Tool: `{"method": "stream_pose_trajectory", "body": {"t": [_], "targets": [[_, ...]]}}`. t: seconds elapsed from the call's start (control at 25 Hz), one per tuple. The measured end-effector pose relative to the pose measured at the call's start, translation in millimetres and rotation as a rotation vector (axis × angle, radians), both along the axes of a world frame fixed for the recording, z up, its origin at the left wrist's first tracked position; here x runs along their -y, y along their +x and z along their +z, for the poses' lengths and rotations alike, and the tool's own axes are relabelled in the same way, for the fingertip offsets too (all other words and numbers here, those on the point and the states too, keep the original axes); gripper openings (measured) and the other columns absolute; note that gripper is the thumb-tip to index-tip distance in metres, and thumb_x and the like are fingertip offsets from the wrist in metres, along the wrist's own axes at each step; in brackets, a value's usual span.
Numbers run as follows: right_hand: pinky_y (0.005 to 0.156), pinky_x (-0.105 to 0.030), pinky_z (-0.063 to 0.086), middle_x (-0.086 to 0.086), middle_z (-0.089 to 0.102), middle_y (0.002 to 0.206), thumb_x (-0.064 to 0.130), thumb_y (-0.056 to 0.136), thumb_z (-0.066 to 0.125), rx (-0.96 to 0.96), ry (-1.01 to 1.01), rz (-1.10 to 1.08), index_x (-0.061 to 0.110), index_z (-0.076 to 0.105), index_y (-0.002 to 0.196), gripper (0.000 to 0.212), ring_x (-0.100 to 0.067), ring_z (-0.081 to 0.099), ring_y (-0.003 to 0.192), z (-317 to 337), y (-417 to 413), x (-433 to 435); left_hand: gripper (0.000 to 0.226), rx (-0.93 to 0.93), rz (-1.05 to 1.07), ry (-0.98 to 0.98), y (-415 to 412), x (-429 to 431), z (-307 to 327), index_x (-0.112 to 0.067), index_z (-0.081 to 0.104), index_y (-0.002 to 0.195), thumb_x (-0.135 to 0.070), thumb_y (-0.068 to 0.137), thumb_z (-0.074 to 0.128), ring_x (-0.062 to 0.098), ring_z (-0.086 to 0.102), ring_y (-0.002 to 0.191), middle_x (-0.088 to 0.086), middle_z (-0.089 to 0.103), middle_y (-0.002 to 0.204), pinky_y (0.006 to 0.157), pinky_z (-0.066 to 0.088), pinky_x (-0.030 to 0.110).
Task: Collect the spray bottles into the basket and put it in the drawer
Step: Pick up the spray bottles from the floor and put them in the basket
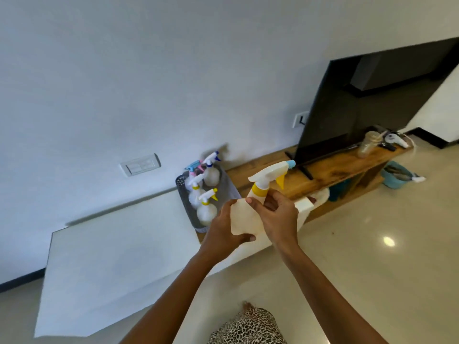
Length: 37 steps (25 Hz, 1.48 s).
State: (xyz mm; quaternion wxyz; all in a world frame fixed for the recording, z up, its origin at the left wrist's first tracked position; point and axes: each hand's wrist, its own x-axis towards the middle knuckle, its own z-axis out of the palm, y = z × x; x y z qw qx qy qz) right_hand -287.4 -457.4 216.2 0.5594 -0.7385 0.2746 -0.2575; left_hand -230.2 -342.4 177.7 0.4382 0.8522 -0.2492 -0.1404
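A white spray bottle [244,214] with a yellow collar, yellow trigger and blue nozzle tip is held up in front of me by both hands. My left hand [223,228] grips its body from below and the left. My right hand [277,214] wraps its neck and shoulder from the right. Just behind and to the left, a grey basket [228,188] sits on the wooden cabinet top and holds several white spray bottles [206,209] standing upright. No drawer can be made out.
A large black TV [360,105] stands on the wooden cabinet [330,170]. A white cabinet [111,256] is at left. At the far right end are a plastic cup [368,144] and small items. A blue tub [396,177] sits on the shiny floor.
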Motion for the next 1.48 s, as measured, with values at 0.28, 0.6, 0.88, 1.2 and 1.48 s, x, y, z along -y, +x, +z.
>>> {"method": "stream_pose_trajectory", "body": {"t": [0.28,0.6,0.88,1.2,1.48], "targets": [[0.079,-0.029,0.051,0.003,0.069,0.091,0.026,0.07,0.08,-0.078,0.055,0.036,0.017,0.07,0.101,0.034,-0.013,0.064,0.087,-32.3,131.9,36.7,0.083,0.059,0.032,0.1,111.8,25.9,-2.6,-0.02,0.038,0.132,-0.036,0.061,0.081,0.019,0.039,0.128,0.001,0.043,0.141,0.102,0.042,0.038],[0.08,-0.032,0.051,-0.007,0.074,0.101,0.021,0.07,0.081,-0.208,0.057,-0.101,0.011,0.07,0.105,0.038,-0.02,0.067,0.093,-109.3,252.3,44.8,0.059,0.04,0.081,0.198,220.1,3.9,-42.1,-0.013,0.045,0.128,-0.026,0.076,0.071,0.022,0.037,0.132,0.006,0.041,0.143,0.102,0.033,0.026],[0.082,-0.044,0.055,-0.017,0.073,0.099,0.01,0.071,0.078,-0.342,0.135,-0.088,0.0,0.07,0.102,0.033,-0.028,0.069,0.092,-194.4,333.5,53.0,0.049,-0.051,0.137,0.285,287.9,-7.3,-83.9,-0.009,0.048,0.124,-0.019,0.08,0.066,0.024,0.036,0.134,0.009,0.04,0.144,0.108,0.032,0.034],[0.083,-0.042,0.054,-0.02,0.071,0.105,0.01,0.071,0.077,-0.549,0.075,0.003,-0.001,0.066,0.103,0.036,-0.033,0.066,0.098,-257.9,377.1,47.3,0.044,-0.12,0.254,0.318,300.5,-5.3,-121.1,-0.013,0.051,0.119,-0.019,0.079,0.067,0.023,0.038,0.132,0.007,0.041,0.144,0.1,0.031,0.028],[0.085,-0.041,0.054,-0.019,0.071,0.105,0.009,0.072,0.077,-0.62,0.096,0.002,-0.001,0.067,0.102,0.034,-0.032,0.066,0.099,-278.2,388.2,50.8,0.044,-0.175,0.334,0.35,301.6,-4.2,-128.6,-0.013,0.049,0.122,-0.02,0.081,0.065,0.021,0.037,0.133,0.006,0.04,0.145,0.1,0.03,0.026]]}}
